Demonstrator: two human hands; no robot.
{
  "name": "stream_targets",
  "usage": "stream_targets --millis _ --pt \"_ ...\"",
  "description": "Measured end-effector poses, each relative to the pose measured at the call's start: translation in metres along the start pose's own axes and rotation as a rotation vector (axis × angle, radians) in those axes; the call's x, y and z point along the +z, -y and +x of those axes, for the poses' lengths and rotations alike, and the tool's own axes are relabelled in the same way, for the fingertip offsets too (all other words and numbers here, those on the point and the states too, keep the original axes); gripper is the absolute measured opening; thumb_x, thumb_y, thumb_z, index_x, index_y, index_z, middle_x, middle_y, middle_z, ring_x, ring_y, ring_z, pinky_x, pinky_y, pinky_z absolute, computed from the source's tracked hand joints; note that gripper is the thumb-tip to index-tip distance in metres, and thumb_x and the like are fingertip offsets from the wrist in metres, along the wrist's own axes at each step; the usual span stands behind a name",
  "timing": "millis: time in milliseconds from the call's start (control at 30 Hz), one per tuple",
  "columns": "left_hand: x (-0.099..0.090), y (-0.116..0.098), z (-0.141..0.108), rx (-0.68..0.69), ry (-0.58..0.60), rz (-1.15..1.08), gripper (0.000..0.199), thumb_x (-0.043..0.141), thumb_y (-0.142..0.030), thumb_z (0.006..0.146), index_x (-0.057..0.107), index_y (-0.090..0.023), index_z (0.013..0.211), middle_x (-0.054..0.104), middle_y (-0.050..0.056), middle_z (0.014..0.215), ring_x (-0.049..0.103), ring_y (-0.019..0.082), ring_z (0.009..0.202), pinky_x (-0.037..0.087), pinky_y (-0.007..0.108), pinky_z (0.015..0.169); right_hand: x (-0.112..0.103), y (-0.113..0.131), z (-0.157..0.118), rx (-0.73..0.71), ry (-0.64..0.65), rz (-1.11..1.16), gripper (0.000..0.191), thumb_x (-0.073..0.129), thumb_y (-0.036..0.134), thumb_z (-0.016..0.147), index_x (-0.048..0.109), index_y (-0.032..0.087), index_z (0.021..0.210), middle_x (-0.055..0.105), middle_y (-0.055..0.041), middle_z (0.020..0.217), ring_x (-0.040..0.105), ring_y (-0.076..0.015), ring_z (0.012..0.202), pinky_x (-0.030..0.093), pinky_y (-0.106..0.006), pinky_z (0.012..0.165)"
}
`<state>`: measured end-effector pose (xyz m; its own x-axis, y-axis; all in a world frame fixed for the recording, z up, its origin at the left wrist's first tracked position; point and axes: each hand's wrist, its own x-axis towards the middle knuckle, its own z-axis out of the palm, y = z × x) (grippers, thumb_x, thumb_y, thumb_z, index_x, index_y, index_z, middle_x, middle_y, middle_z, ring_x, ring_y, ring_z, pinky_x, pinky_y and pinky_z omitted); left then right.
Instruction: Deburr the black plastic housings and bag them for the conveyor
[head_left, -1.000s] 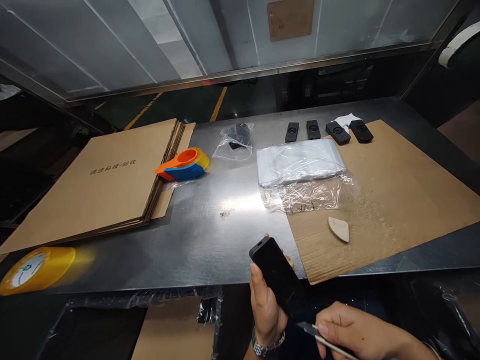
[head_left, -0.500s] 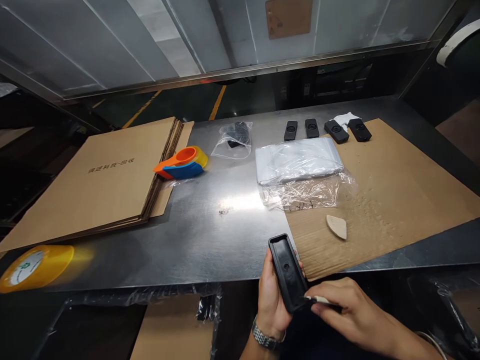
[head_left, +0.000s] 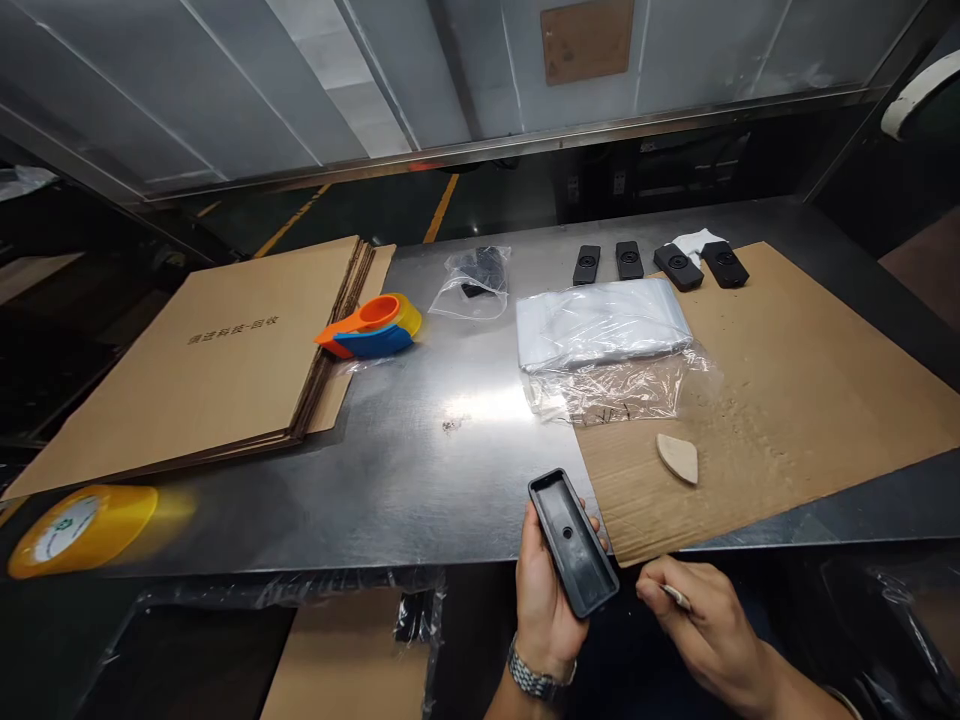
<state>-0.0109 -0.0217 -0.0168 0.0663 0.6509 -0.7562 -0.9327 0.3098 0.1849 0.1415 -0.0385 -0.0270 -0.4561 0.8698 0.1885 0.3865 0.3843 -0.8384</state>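
My left hand (head_left: 547, 600), with a metal watch on its wrist, is closed around a black plastic housing (head_left: 576, 555). The housing is tilted, its hollow side facing up, and a small round hole shows in its floor. Just to the right, apart from the housing, my right hand (head_left: 701, 610) grips a slim pale-handled tool (head_left: 676, 597); its tip is hidden by the fingers. On the cardboard sheet (head_left: 825, 380) beyond the hands lies a beige wedge-shaped piece (head_left: 678, 459).
Several black housings (head_left: 628, 260) lie at the back of the metal table (head_left: 390, 480). Nearer are a stack of clear plastic bags (head_left: 604, 320) and a bagged black part (head_left: 484, 275). Left stand an orange-and-blue tape dispenser (head_left: 375, 328), flattened cartons (head_left: 232, 370) and a yellow tape roll (head_left: 90, 530).
My right hand has drawn the tool away from the lower end of the housing, to the right. The housing has turned slightly in my left hand.
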Motion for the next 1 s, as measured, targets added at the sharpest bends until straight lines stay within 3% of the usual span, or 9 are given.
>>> stream_targets --millis 100,200,300,400,533,667,767,867,1000 --pt "-0.002 0.004 0.001 -0.083 0.002 0.038 0.038 0.047 -0.044 0.086 0.062 -0.01 0.079 0.063 0.006 0.063 0.059 0.014 0.054 0.049 0.025 0.053 -0.011 0.004 0.009 0.004 0.117 0.016 0.029 0.041 0.038 0.093 0.053 0.018 0.075 0.053 0.0016 0.06 0.048 -0.0099 0.051 0.034 -0.021 0.049" --pt "-0.004 0.011 0.0 -0.156 -0.013 0.1 0.044 0.046 -0.047 0.085 0.062 -0.008 0.072 0.062 0.008 0.059 0.059 0.015 0.052 0.047 0.023 0.051 -0.018 0.012 0.02 -0.047 0.288 -0.036 0.02 0.044 0.034 0.092 0.056 0.019 0.086 0.06 -0.0006 0.07 0.054 -0.0116 0.06 0.036 -0.022 0.055" --pt "-0.005 0.017 -0.002 -0.186 -0.043 0.129 0.049 0.047 -0.049 0.084 0.061 -0.007 0.063 0.062 0.009 0.056 0.058 0.015 0.051 0.046 0.023 0.05 -0.018 0.018 0.027 -0.066 0.444 -0.15 0.019 0.048 0.031 0.09 0.054 0.02 0.076 0.061 0.0016 0.066 0.054 -0.0119 0.059 0.033 -0.023 0.055" --pt "-0.006 0.02 -0.003 -0.168 -0.065 0.104 0.042 0.051 -0.043 0.084 0.062 -0.008 0.065 0.063 0.008 0.059 0.059 0.014 0.054 0.048 0.023 0.056 -0.015 0.02 0.029 -0.07 0.519 -0.213 0.021 0.051 0.031 0.088 0.05 0.021 0.069 0.06 0.0033 0.064 0.053 -0.011 0.057 0.029 -0.023 0.052" --pt "-0.006 0.022 -0.008 -0.12 -0.022 0.109 0.03 0.056 -0.039 0.082 0.065 -0.01 0.081 0.066 0.006 0.071 0.061 0.016 0.06 0.049 0.025 0.062 -0.013 0.016 0.03 -0.093 0.498 -0.244 0.022 0.048 0.022 0.088 0.048 0.019 0.066 0.058 0.0027 0.061 0.051 -0.0102 0.054 0.026 -0.023 0.05" --pt "-0.009 0.027 -0.015 -0.177 0.047 0.186 0.037 0.059 -0.046 0.078 0.064 -0.011 0.088 0.064 0.006 0.066 0.062 0.02 0.059 0.049 0.03 0.06 -0.019 0.005 0.038 -0.093 0.386 -0.228 0.027 0.043 0.021 0.09 0.051 0.018 0.064 0.057 0.0018 0.058 0.051 -0.0102 0.052 0.028 -0.022 0.049" --pt "-0.014 0.033 -0.017 -0.197 0.06 0.263 0.042 0.057 -0.051 0.077 0.063 -0.012 0.088 0.062 0.005 0.058 0.058 0.017 0.049 0.046 0.028 0.052 -0.027 -0.003 0.05 -0.041 0.296 -0.197 0.015 0.05 0.027 0.088 0.06 0.018 0.083 0.064 -0.0013 0.069 0.057 -0.0126 0.059 0.035 -0.022 0.053" --pt "-0.019 0.037 -0.014 -0.25 0.066 0.367 0.049 0.052 -0.058 0.077 0.061 -0.01 0.081 0.058 0.005 0.051 0.051 0.013 0.04 0.04 0.023 0.042 -0.035 -0.007 0.06 -0.016 0.291 -0.119 0.024 0.053 0.028 0.087 0.06 0.016 0.106 0.069 -0.0062 0.084 0.063 -0.0154 0.07 0.042 -0.024 0.061" --pt "-0.025 0.04 -0.009 -0.261 0.073 0.44 0.056 0.046 -0.063 0.077 0.06 -0.009 0.077 0.057 0.006 0.048 0.048 0.011 0.036 0.035 0.021 0.037 -0.036 -0.01 0.065 0.021 0.359 0.023 0.023 0.046 0.025 0.089 0.065 0.016 0.079 0.065 -0.002 0.069 0.058 -0.0123 0.062 0.041 -0.022 0.059"
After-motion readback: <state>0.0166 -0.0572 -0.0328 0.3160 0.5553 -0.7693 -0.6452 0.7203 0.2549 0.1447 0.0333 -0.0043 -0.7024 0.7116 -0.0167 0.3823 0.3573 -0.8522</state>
